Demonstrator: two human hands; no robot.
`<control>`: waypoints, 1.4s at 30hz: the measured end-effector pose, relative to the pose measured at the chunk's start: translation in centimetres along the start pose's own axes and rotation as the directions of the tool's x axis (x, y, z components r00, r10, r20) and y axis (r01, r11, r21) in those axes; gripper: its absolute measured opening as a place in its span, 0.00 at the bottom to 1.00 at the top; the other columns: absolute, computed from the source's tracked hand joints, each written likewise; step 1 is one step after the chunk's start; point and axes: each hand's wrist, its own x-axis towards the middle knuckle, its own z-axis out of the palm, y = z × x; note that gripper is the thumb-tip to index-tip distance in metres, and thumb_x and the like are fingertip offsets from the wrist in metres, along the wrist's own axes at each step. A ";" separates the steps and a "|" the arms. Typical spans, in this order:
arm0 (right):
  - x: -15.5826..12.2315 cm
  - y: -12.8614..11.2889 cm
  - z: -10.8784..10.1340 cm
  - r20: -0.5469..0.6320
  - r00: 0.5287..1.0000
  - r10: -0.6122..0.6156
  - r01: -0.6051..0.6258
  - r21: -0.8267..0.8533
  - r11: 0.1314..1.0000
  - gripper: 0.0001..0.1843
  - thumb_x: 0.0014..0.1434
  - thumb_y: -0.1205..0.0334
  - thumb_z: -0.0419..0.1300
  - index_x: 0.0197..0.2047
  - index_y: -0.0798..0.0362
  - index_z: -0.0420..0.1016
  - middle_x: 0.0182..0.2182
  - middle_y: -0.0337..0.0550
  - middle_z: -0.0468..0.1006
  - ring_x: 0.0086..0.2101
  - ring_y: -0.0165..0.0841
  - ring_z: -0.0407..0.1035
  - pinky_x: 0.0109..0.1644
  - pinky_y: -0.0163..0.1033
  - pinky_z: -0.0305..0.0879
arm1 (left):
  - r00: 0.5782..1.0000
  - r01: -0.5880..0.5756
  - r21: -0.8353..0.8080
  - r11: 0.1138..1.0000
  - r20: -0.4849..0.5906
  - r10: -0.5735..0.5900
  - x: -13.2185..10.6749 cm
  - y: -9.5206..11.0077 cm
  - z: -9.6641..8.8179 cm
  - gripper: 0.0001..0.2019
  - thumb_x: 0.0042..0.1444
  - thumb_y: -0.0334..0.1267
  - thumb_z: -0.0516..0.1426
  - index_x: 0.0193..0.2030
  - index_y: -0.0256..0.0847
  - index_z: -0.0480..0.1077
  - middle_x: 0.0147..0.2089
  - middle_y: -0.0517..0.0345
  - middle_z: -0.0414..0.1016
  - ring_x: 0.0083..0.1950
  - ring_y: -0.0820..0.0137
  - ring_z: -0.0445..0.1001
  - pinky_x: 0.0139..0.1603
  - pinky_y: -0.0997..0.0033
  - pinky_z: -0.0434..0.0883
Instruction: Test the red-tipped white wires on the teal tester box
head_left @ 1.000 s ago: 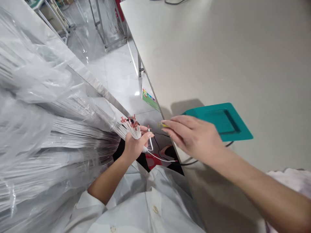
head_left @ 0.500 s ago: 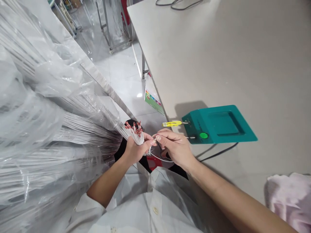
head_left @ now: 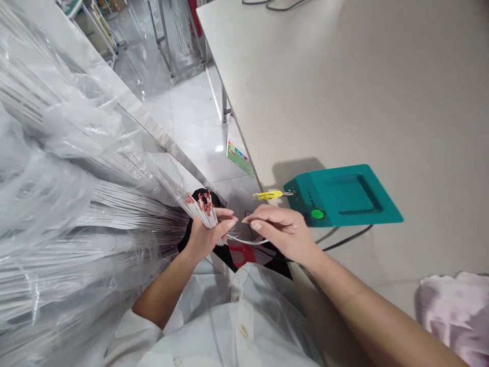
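My left hand (head_left: 204, 237) is closed round a bundle of thin white wires with red tips (head_left: 202, 208), just left of the table's edge. My right hand (head_left: 280, 232) is right beside it, fingers pinched on a single white wire (head_left: 244, 240) that runs back toward the bundle. A teal box (head_left: 340, 196) with a green button (head_left: 317, 214) sits on the table beyond my right hand. A yellow-handled probe (head_left: 267, 195) sticks out of the box's left side.
Clear plastic sheeting over stacks of white wires (head_left: 76, 193) fills the left side. The grey table (head_left: 362, 92) runs along the right, with a black cord (head_left: 344, 238) under the box and pale cloth (head_left: 454, 306) at bottom right. Metal rack legs (head_left: 168, 46) stand on the glossy floor.
My right hand left the yellow probe at the teal box, came to the bundle, pinched one white wire and has drawn it slightly to the right. The left hand stayed put.
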 end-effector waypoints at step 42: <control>-0.5 1.5 2.8 0.106 0.994 -0.021 0.033 -0.111 0.993 0.05 0.57 0.66 0.55 0.32 0.51 0.72 0.28 0.40 0.74 0.31 0.29 0.68 0.37 0.36 0.65 | 0.987 -0.152 -0.007 0.988 0.056 0.152 0.6 -0.1 -0.1 0.08 0.49 0.40 0.59 0.31 0.37 0.74 0.36 0.50 0.77 0.43 0.64 0.74 0.39 0.67 0.71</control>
